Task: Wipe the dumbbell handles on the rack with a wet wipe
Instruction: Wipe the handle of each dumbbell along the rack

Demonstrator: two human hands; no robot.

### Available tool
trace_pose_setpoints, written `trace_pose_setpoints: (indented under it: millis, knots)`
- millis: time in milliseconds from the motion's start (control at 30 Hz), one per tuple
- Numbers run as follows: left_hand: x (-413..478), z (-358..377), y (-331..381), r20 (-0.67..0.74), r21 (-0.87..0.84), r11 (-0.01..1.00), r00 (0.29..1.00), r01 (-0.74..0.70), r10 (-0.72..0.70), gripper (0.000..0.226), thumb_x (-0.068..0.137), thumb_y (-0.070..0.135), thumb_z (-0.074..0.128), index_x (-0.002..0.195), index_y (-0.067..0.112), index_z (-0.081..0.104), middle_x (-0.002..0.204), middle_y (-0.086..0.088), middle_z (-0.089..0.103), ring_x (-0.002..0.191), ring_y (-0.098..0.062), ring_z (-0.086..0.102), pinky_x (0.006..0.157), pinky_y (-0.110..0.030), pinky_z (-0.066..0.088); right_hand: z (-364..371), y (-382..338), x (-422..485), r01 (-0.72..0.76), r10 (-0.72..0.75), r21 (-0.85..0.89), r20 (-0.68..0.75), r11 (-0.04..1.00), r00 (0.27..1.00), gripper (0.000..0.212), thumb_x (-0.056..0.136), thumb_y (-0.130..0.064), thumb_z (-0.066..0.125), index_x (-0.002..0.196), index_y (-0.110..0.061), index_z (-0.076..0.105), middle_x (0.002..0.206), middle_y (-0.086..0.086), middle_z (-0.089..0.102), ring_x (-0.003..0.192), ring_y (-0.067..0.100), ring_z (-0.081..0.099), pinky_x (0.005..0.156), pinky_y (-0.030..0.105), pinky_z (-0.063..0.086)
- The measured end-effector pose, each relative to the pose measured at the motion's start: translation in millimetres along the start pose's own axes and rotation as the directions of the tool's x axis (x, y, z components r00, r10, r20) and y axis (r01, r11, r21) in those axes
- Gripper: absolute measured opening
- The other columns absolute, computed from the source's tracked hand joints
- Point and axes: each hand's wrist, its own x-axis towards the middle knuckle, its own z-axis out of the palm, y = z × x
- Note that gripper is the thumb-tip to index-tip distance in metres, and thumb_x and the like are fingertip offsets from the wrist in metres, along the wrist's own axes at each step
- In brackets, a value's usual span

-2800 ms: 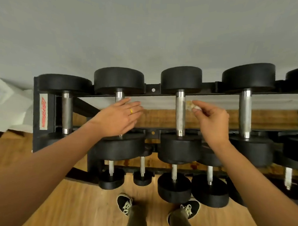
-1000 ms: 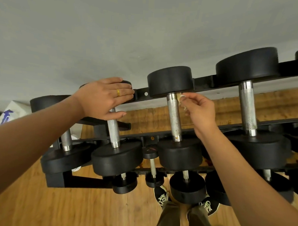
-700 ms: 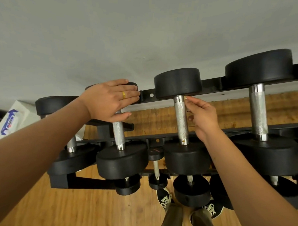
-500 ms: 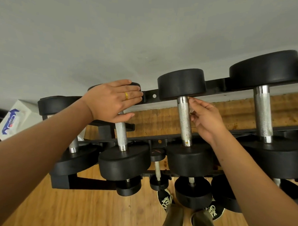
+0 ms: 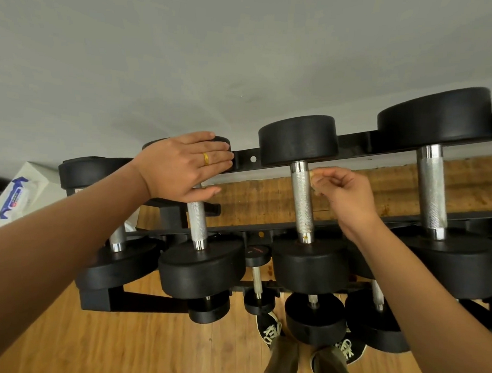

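Rack: right hand pinches wipe beside handle; left hand flat on dumbbell.

Open gaps separate neighbouring handles; black heads block each end.

This is a gym's free-weights corner. A black tiered steel rack runs across the middle of the frame, its upper and lower rows loaded with round black dumbbells of graded sizes with knurled metal handles. Wood-plank floor fills the bottom and a plain grey wall the top.
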Motion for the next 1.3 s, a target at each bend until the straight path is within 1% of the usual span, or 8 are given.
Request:
trace_pose_setpoints:
  millis: [100, 300, 500, 633, 867, 1133, 1200, 1300]
  knots:
    - [0, 0, 0, -0.002, -0.012, 1.000, 1.000, 0.005, -0.005, 0.053, 0.104, 0.044, 0.050, 0.127, 0.001, 0.069, 0.128, -0.017, 0.070, 0.126, -0.032, 0.063, 0.115, -0.047, 0.041, 6, -8, 7, 0.012, -0.013, -0.009, -0.044, 1.000, 0.999, 0.017, 0.093, -0.003, 0.066, 0.092, -0.019, 0.073, 0.090, -0.004, 0.076, 0.085, 0.008, 0.071, 0.076, 0.020, 0.057]
    - [0, 1, 0, 0.003, -0.015, 1.000, 1.000, 0.002, -0.002, 0.052, 0.104, 0.043, 0.050, 0.128, 0.000, 0.068, 0.129, -0.018, 0.069, 0.127, -0.034, 0.062, 0.114, -0.049, 0.043, -13, 8, -19, -0.009, 0.017, -0.159, 0.049, 0.987, 0.999, 0.018, 0.093, -0.005, 0.067, 0.093, -0.022, 0.073, 0.089, -0.005, 0.076, 0.079, 0.006, 0.070, 0.075, 0.021, 0.057]
    - [0, 0, 1, 0.005, -0.026, 1.000, 1.000, 0.012, -0.012, 0.051, 0.104, 0.041, 0.050, 0.127, 0.000, 0.069, 0.128, -0.019, 0.069, 0.126, -0.034, 0.063, 0.113, -0.051, 0.044, -3, -5, -1, 0.018, -0.017, -0.072, 0.010, 0.997, 1.000, 0.017, 0.092, -0.003, 0.067, 0.091, -0.018, 0.074, 0.085, -0.003, 0.075, 0.074, 0.005, 0.068, 0.075, 0.020, 0.056]
    - [0, 0, 2, 0.002, -0.028, 0.999, 1.000, 0.016, -0.016, 0.051, 0.105, 0.041, 0.050, 0.127, 0.000, 0.069, 0.128, -0.019, 0.069, 0.126, -0.034, 0.063, 0.113, -0.051, 0.044, -22, 7, -29, -0.015, 0.045, -0.245, 0.118, 0.969, 0.992, 0.016, 0.092, -0.007, 0.069, 0.095, -0.021, 0.074, 0.079, -0.008, 0.075, 0.077, 0.005, 0.070, 0.076, 0.016, 0.054]
    - [0, -1, 2, -0.001, -0.022, 1.000, 1.000, 0.008, -0.008, 0.048, 0.105, 0.038, 0.051, 0.127, 0.000, 0.068, 0.128, -0.019, 0.069, 0.126, -0.034, 0.063, 0.114, -0.050, 0.043, -29, 9, -20, -0.014, 0.066, -0.311, 0.158, 0.950, 0.985, 0.012, 0.089, -0.008, 0.073, 0.096, -0.017, 0.077, 0.085, 0.001, 0.076, 0.080, 0.016, 0.073, 0.090, 0.036, 0.058]
    - [0, -1, 3, -0.014, -0.030, 1.000, 1.000, 0.005, -0.005, 0.047, 0.105, 0.037, 0.051, 0.127, -0.001, 0.069, 0.128, -0.019, 0.069, 0.126, -0.034, 0.063, 0.113, -0.050, 0.042, -44, 9, -38, 0.047, 0.137, -0.502, 0.323, 0.864, 0.936, 0.017, 0.088, -0.011, 0.074, 0.088, -0.028, 0.077, 0.091, -0.015, 0.076, 0.091, -0.004, 0.068, 0.093, 0.024, 0.051]
    - [0, 0, 3, -0.011, -0.038, 0.999, 1.000, 0.004, -0.005, 0.048, 0.105, 0.037, 0.050, 0.127, -0.001, 0.069, 0.128, -0.020, 0.069, 0.126, -0.034, 0.063, 0.113, -0.051, 0.043, -38, 2, -29, 0.050, 0.071, -0.449, 0.250, 0.892, 0.966, 0.017, 0.088, -0.009, 0.073, 0.091, -0.026, 0.076, 0.091, -0.012, 0.076, 0.090, -0.002, 0.069, 0.091, 0.021, 0.052]
    - [0, -1, 2, -0.011, -0.044, 0.999, 1.000, 0.004, -0.004, 0.047, 0.105, 0.037, 0.050, 0.126, -0.001, 0.069, 0.128, -0.020, 0.069, 0.126, -0.035, 0.063, 0.113, -0.051, 0.043, -23, -10, -12, 0.042, -0.035, -0.218, 0.037, 0.975, 0.999, 0.013, 0.089, -0.006, 0.072, 0.096, -0.015, 0.076, 0.092, -0.004, 0.077, 0.089, 0.003, 0.071, 0.081, 0.015, 0.055]
